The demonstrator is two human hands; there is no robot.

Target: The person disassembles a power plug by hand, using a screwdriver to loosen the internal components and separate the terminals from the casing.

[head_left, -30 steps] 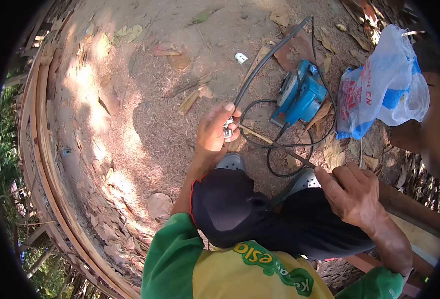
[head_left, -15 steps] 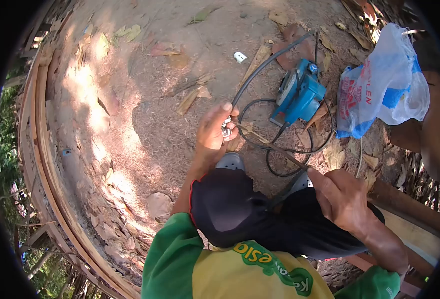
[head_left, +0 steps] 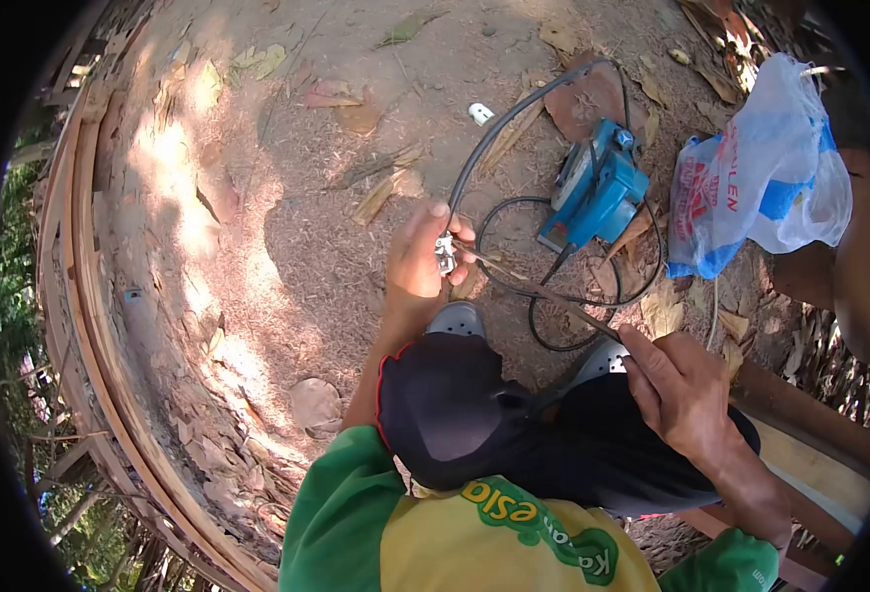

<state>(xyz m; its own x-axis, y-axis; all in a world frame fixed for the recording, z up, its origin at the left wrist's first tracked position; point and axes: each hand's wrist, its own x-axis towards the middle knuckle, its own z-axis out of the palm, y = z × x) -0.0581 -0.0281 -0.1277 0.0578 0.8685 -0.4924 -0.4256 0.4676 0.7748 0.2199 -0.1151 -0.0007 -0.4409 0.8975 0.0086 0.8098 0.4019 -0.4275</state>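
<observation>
My left hand (head_left: 420, 259) is closed around a small white and metal electrical fitting (head_left: 445, 254), from which a thick black cable (head_left: 500, 122) loops up and to the right. A long thin tool (head_left: 543, 292) reaches from my right hand (head_left: 680, 387) to the fitting; its tip is too small to tell. The right fingers are wrapped round the tool's near end. Between the hands and the plastic bag, a blue power tool (head_left: 605, 197) lies on the ground, ringed by its black cord.
A white and blue plastic bag (head_left: 721, 197) stands at the right. A small white piece (head_left: 480, 113) lies on the dirt ground among dry leaves. Wooden planks (head_left: 95, 296) run along the left, and a wooden beam (head_left: 815, 459) lies at lower right. My knees are below my hands.
My right hand has shifted slightly to the right and down with the tool. The fitting in my left hand is turned a little, and the cable's loop has changed shape.
</observation>
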